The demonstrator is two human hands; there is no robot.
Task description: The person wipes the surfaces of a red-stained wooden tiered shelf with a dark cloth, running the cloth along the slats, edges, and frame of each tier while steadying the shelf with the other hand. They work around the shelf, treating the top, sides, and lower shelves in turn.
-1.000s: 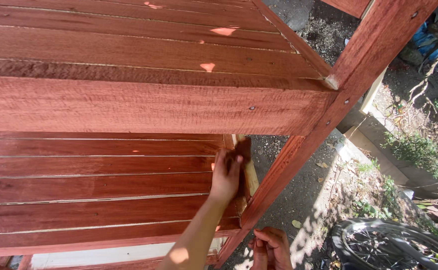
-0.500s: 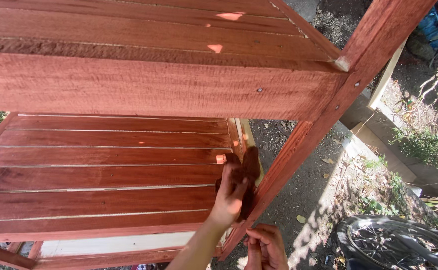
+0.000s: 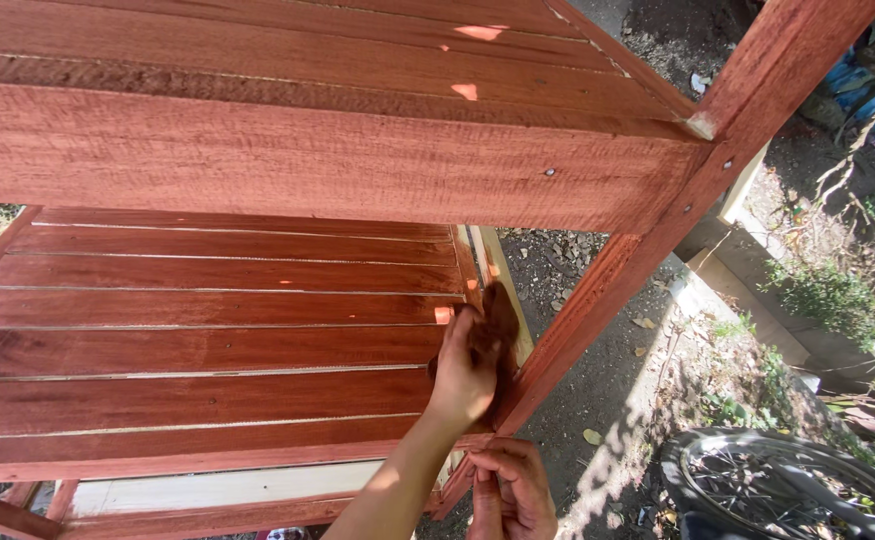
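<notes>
Left hand (image 3: pixel 465 372) presses a dark stained rag (image 3: pixel 501 318) vs. the right end of the lower shelf (image 3: pixel 208 340), fingers wrapped on the rag, just beside the slanted leg (image 3: pixel 598 300). Right hand (image 3: pixel 514 490) sits near, at the bottom edge, fingers curled narrow round the leg's lower part. Shelf slats are red-brown; one pale bare board (image 3: pixel 228 487) lies nearest. Top shelf (image 3: pixel 308 150) above. Bike wheel (image 3: pixel 788 490) on the ground, near right; gravel btw.
</notes>
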